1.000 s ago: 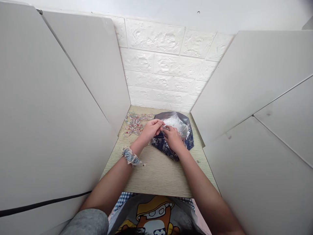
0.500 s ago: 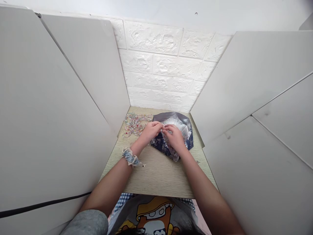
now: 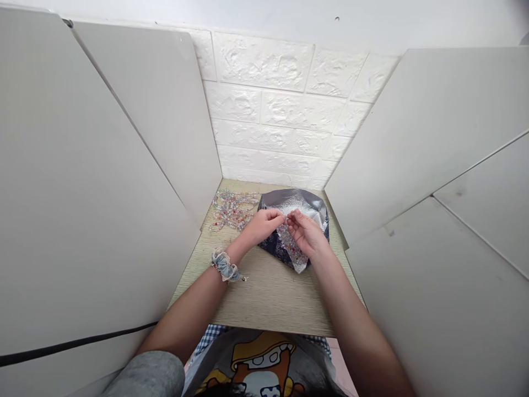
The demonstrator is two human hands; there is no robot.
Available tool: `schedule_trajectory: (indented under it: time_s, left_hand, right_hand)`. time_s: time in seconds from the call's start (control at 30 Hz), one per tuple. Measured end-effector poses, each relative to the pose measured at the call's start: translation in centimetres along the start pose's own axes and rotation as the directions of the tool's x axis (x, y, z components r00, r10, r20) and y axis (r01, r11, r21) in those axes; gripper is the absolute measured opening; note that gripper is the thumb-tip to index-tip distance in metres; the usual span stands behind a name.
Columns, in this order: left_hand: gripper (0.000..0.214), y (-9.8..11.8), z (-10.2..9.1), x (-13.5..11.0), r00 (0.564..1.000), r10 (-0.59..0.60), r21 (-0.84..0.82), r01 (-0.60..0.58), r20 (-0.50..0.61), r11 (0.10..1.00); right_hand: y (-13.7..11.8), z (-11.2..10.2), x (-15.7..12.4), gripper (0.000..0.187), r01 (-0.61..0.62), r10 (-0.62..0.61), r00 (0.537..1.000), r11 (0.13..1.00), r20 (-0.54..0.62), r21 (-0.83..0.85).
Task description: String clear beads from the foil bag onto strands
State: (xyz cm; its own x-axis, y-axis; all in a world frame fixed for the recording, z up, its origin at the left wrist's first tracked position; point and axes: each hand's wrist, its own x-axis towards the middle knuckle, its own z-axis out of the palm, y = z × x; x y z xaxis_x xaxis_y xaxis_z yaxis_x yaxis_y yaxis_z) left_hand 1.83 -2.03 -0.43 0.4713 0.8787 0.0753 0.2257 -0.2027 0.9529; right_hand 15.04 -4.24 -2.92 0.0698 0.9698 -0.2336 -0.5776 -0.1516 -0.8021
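A dark blue patterned bag (image 3: 276, 251) with a silver foil lining lies open on the small wooden table (image 3: 264, 298). My left hand (image 3: 264, 223) and my right hand (image 3: 306, 234) meet just above the bag's opening. Both have their fingertips pinched together over a strand of small clear and coloured beads (image 3: 291, 245) that trails down over the bag. A pile of more beaded strands (image 3: 231, 208) lies to the left of the bag, near the back of the table. A blue scrunchie (image 3: 225, 266) sits on my left wrist.
White panels (image 3: 103, 182) close in the table on the left and the right (image 3: 433, 165). A white brick-textured wall (image 3: 281, 121) stands at the back. A black cable (image 3: 74, 344) runs along the left panel's lower edge. My lap with a cartoon print is below the table's front edge.
My right hand has turned more palm-up and shifted slightly right. The beaded strand over the bag's near side shows more clearly than before.
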Motion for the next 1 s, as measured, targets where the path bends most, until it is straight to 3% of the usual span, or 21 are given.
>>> schedule_trajectory:
  time_s: [1.0]
  left_hand:
    - [0.028,-0.43,-0.17,-0.08,0.997,0.061,0.058,-0.064,0.043,0.996]
  right_hand:
    - [0.17,0.31,-0.08,0.010,-0.071,0.062,0.997,0.981,0.056,0.179]
